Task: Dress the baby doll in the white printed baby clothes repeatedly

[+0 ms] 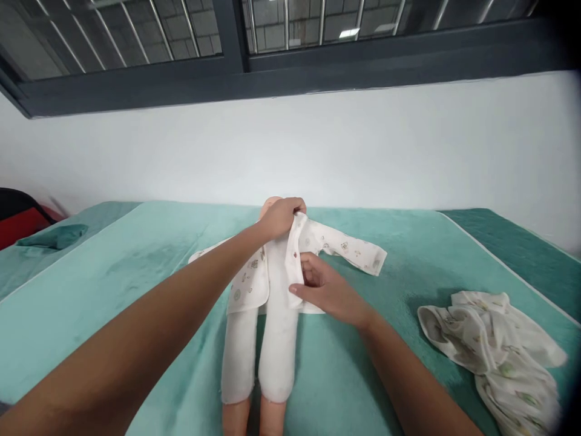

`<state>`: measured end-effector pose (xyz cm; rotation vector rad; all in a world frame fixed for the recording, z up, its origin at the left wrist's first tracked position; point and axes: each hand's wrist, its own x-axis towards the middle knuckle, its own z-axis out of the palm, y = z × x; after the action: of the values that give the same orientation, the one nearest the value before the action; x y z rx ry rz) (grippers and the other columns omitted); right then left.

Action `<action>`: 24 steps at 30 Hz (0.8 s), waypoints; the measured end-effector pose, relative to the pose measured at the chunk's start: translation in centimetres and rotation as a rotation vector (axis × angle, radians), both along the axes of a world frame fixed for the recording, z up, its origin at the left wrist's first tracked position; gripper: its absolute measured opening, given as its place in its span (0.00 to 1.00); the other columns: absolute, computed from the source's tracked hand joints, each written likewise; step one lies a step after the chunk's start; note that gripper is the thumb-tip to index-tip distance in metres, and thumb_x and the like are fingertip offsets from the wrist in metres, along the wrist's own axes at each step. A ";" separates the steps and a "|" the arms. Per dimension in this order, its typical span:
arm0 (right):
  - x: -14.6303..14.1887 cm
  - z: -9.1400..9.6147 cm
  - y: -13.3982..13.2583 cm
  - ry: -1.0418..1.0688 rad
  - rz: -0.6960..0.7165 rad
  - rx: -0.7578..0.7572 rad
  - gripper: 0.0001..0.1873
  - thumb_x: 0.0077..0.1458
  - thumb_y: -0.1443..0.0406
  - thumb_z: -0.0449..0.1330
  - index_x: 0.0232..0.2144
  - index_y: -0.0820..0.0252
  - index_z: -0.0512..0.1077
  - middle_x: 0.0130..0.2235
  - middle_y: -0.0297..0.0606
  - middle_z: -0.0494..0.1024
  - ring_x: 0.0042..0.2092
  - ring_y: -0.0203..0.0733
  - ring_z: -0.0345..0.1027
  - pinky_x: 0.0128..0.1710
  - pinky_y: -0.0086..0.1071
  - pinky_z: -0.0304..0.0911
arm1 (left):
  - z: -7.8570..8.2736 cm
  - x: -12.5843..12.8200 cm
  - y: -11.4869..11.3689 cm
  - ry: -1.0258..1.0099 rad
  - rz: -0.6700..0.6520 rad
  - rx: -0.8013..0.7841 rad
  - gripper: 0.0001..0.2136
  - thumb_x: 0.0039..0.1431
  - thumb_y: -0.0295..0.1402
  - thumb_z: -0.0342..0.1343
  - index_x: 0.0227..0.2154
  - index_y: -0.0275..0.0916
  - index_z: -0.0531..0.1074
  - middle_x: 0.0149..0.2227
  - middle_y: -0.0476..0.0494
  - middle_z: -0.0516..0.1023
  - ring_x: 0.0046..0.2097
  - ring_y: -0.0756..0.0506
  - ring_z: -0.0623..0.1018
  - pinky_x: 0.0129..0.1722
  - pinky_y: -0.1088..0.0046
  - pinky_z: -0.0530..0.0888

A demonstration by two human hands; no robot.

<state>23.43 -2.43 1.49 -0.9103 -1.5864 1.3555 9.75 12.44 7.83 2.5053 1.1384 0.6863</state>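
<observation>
A doll [278, 351] with a white cloth body lies on its back, legs toward me. It wears a white printed baby jacket [247, 284], open down the front, one sleeve stretched out to the right. My left hand [284, 217] is closed on the jacket's edge near the doll's neck and hides most of its head. Lower down, my right hand [320, 281] pinches the jacket's right front edge between thumb and fingers, lifting that flap a little from the doll's belly.
A crumpled white printed cloth [494, 345] lies to the right on the green blanket [149, 260]. At the far left is a red and black object [20, 218]. Behind the bed rises a white wall [290, 151] under a barred window [290, 66].
</observation>
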 end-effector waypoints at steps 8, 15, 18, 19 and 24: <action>-0.7 0.5 -1.0 -0.208 -0.033 0.304 0.16 0.58 0.64 0.58 0.49 0.47 0.71 0.38 0.32 0.68 0.34 0.36 0.60 0.35 0.31 0.60 | -1.9 -4.7 -1.1 -0.051 0.371 0.145 0.04 0.55 0.27 0.47 0.29 0.40 0.65 0.37 0.43 0.74 0.41 0.45 0.73 0.40 0.67 0.70; -1.1 0.2 -1.3 -0.377 0.016 0.476 0.20 0.55 0.60 0.64 0.50 0.49 0.69 0.43 0.35 0.72 0.42 0.41 0.65 0.44 0.36 0.63 | -1.7 -4.7 -3.7 -0.100 0.448 -0.119 0.10 0.58 0.42 0.52 0.36 0.41 0.65 0.37 0.45 0.76 0.38 0.45 0.75 0.37 0.67 0.71; -1.5 0.2 -1.9 -0.582 -0.005 0.652 0.18 0.54 0.61 0.65 0.47 0.53 0.69 0.44 0.38 0.72 0.46 0.46 0.64 0.44 0.39 0.62 | -1.7 -3.8 -4.1 -0.066 0.401 -0.093 0.10 0.53 0.33 0.57 0.37 0.40 0.65 0.40 0.42 0.76 0.41 0.44 0.75 0.39 0.67 0.72; -1.7 0.2 -2.0 -0.631 -0.022 0.692 0.13 0.56 0.63 0.62 0.45 0.55 0.70 0.43 0.38 0.73 0.45 0.46 0.64 0.43 0.39 0.62 | -1.8 -3.5 -4.1 -0.067 0.372 -0.078 0.10 0.52 0.30 0.57 0.38 0.39 0.66 0.42 0.42 0.76 0.42 0.44 0.75 0.40 0.68 0.72; -2.1 -0.2 -2.1 -0.613 -0.029 0.730 0.06 0.60 0.69 0.55 0.34 0.56 0.71 0.35 0.36 0.73 0.40 0.42 0.65 0.40 0.36 0.60 | -2.7 -1.9 -3.6 -0.087 0.223 -0.003 0.12 0.51 0.22 0.53 0.39 0.41 0.67 0.46 0.44 0.75 0.48 0.45 0.73 0.49 0.68 0.71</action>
<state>21.35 -4.56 1.32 -0.9022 -2.2875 0.3810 7.81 8.87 5.12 2.3425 1.3981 0.8410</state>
